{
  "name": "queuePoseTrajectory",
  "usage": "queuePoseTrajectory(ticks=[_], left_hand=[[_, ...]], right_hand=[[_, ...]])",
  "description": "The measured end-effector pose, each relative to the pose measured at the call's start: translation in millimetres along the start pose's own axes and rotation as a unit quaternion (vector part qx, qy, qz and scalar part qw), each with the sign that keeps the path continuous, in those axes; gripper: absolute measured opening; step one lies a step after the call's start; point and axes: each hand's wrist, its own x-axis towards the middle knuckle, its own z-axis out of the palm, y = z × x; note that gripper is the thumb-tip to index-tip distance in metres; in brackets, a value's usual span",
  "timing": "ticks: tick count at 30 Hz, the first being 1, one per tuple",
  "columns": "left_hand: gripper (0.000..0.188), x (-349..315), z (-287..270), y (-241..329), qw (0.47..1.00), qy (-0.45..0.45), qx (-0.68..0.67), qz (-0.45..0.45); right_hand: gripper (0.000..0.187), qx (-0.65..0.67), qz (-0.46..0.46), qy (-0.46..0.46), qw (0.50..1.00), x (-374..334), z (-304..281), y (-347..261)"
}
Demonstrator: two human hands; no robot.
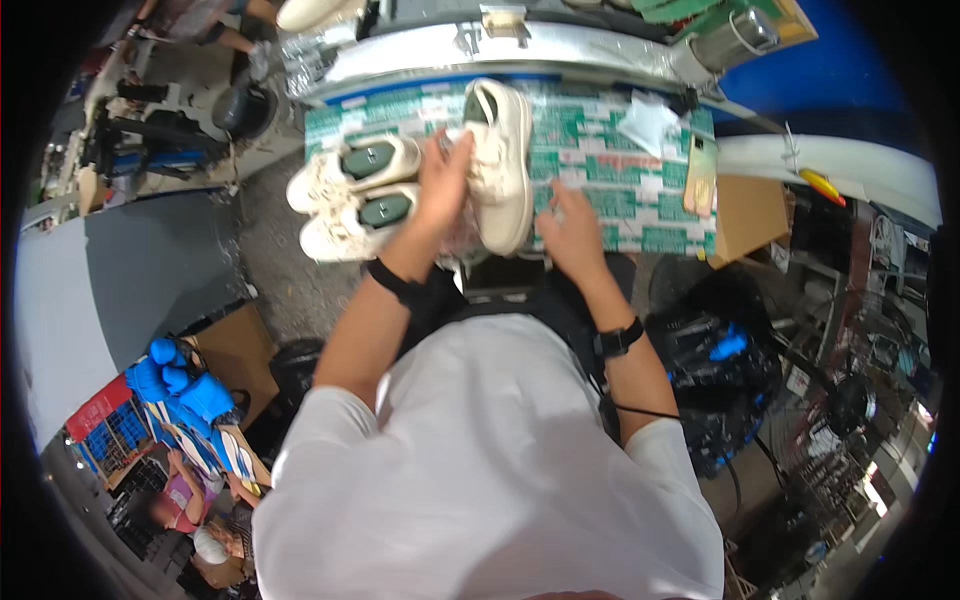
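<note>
A cream lace-up sneaker [503, 190] with a dark green insole lies toe toward me on the work surface. My left hand [444, 180] is closed on its left side near the laces. To the right of the shoe, my right hand [574, 232] hovers apart from it, fingers loosely bent and spread, slightly blurred; nothing shows in them. Left of my left hand, two more cream sneakers lie side by side, toes to the left: a farther one [325, 182] and a nearer one [330, 235], each with a dark green insole.
Green-and-white printed covering [625, 215] lies over the work surface. On its right are a phone [699, 175] and a small white packet [648, 124]. A metal rail [400, 60] runs behind, with a steel cylinder [735, 40]. A cardboard box [748, 215] and black bags [715, 360] stand right. Other people [190, 500] sit lower left.
</note>
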Motion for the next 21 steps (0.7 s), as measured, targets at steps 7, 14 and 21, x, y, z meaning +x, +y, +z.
queuePoseTrajectory(ticks=[7, 14, 21], left_hand=[[0.067, 25.6, 4.6, -6.9, 0.999, -0.003, 0.021, 0.035], [0.071, 52.5, -9.9, 156.7, 0.950, -0.082, 0.209, 0.219], [0.073, 230.1, -105.3, 304.1, 0.776, -0.074, 0.570, 0.259]], right_hand=[[0.064, 0.090, 0.029, -0.113, 0.989, 1.3, 9.5, -40.5], [0.068, -0.016, -0.051, -0.019, 0.998, 40.2, -0.3, -9.2], [0.078, -0.158, -0.117, -0.018, 0.980, 36.3, 18.5, 52.0]])
